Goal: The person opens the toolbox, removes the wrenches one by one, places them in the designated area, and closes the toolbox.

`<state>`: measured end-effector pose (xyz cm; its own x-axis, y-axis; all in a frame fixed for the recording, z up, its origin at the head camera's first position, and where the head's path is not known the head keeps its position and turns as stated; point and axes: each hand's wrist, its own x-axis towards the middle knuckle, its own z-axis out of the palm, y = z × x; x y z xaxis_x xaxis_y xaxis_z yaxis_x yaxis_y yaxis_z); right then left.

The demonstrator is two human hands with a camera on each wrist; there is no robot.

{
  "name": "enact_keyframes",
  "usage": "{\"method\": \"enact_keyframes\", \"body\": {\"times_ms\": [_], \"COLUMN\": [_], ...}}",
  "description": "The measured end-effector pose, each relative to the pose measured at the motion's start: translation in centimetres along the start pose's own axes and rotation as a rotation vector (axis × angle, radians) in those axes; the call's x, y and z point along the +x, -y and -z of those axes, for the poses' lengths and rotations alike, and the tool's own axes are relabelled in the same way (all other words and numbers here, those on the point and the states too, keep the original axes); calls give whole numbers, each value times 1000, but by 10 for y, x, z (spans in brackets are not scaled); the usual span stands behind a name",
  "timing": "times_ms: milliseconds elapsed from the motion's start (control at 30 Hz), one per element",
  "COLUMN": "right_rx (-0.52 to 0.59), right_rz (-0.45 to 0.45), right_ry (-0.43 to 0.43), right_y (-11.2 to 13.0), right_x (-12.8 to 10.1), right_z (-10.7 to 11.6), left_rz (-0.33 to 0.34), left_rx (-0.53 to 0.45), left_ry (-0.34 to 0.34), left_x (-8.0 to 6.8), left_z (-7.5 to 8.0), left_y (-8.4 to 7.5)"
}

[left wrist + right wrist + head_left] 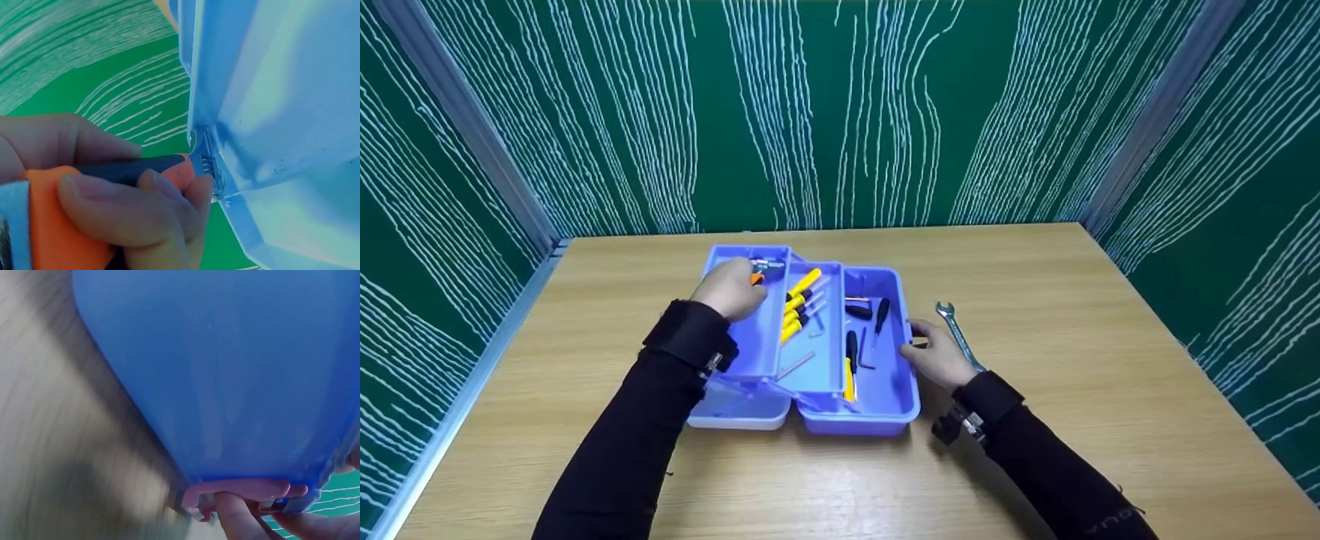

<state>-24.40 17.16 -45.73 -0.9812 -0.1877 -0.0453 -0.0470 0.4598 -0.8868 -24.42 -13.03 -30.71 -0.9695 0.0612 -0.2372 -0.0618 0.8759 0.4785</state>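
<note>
Orange-handled tool (67,208) within curled fingers (112,202)

The head view looks forward and down over the wooden tabletop (1035,420) at the open blue plastic toolbox (877,405). Both wrist views sit very close against that toolbox's walls (270,84) (225,371), facing outward along the fingers (112,208).

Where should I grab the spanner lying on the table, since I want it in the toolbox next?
Pinch the spanner at mid-shaft from above: it lies flat on the table, and the thin shank is bare between its open end and the right hand.
</note>
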Motion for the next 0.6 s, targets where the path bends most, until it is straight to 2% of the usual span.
{"method": "enact_keyframes", "body": {"times_ms": [133, 333, 467, 600], "right_rx": [38, 113, 107, 166], "right_rz": [-12, -8, 15, 56], "right_ry": [8, -16, -56, -84], "right_y": [1, 13, 28, 46], "right_x": [0, -3, -6, -9], "right_z": [1, 7, 11, 10], "left_rz": [-56, -184, -285, -368], "left_rx": [-34, -138, -236, -315], "left_ry": [-79, -260, -410, -500], "left_x": [-4, -14, -23, -29], "left_z": [-2, -12, -28, -51], "left_y": [1, 0, -5, -12]}}
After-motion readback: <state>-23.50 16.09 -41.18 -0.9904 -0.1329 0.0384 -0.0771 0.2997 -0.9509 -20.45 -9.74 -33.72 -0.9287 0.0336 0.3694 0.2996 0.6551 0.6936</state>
